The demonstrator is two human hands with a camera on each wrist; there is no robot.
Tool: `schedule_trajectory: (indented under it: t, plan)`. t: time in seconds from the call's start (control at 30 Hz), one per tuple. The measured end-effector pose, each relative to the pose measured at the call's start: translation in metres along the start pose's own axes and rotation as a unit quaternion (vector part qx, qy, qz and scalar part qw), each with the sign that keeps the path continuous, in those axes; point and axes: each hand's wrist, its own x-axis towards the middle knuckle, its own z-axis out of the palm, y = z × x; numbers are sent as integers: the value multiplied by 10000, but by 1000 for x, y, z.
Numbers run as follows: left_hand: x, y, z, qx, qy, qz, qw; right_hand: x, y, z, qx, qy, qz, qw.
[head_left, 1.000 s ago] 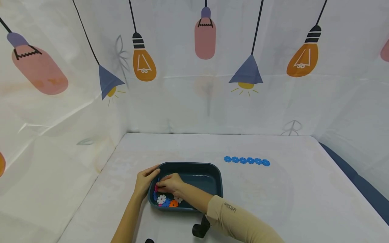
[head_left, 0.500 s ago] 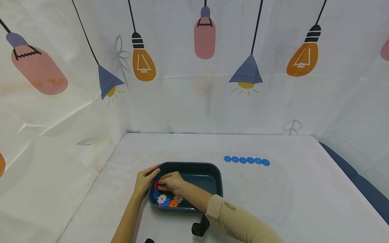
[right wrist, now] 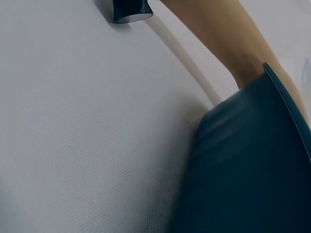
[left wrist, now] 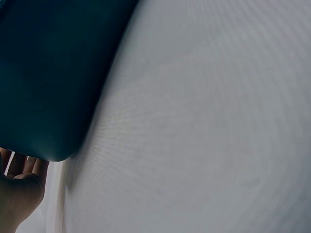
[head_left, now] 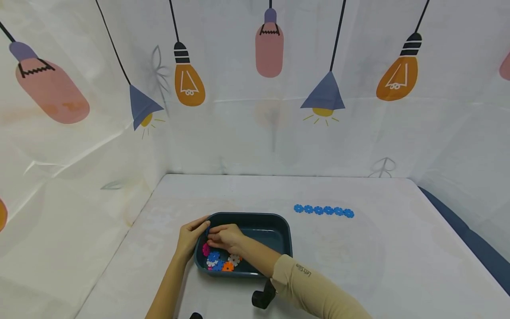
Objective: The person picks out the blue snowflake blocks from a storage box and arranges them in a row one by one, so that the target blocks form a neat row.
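Note:
A dark teal tray (head_left: 275,220) sits on the white table near its front. My left hand (head_left: 189,237) grips the tray's left rim, thumb over the edge. In the left wrist view the tray's outer wall (left wrist: 48,73) fills the upper left, with that hand's fingers (left wrist: 17,187) below it. My right hand (head_left: 224,236) reaches into the tray's left end, fingers curled and pinching a small blue piece (head_left: 207,230) by the wall; only a sliver of it shows. Below the hand lie loose flower-shaped pieces: pink (head_left: 206,250), blue (head_left: 214,256), white (head_left: 234,259) and orange (head_left: 228,266).
A row of several linked blue pieces (head_left: 323,211) lies on the table to the right of the tray. A printed backdrop walls in the table at the back and left. In the right wrist view, the tray wall (right wrist: 252,170) and my left forearm (right wrist: 228,39) show.
My right hand has shifted slightly up toward the tray's far left corner. The pink piece that was at its fingertips now lies free on the tray floor. The left hand has stayed put.

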Motion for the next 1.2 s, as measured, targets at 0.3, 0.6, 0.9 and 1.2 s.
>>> schedule_trajectory:
  t: [0.3,0.6,0.9,1.2]
  plan:
    - [0,0,1,15,57,-8,10000,0,-1,-3,65,-13,3,10000]
    - [1,-2,0,200,112,39,9997,-3,-5,-5,241,-217,59,9995]
    - [0,1,1,145,14,42,9999,-2,-9,-15,132,-229,12,9996]
    - [1,0,1,119,80,-10,9999,-6,-13,-28,-792,-92,-198,9966]
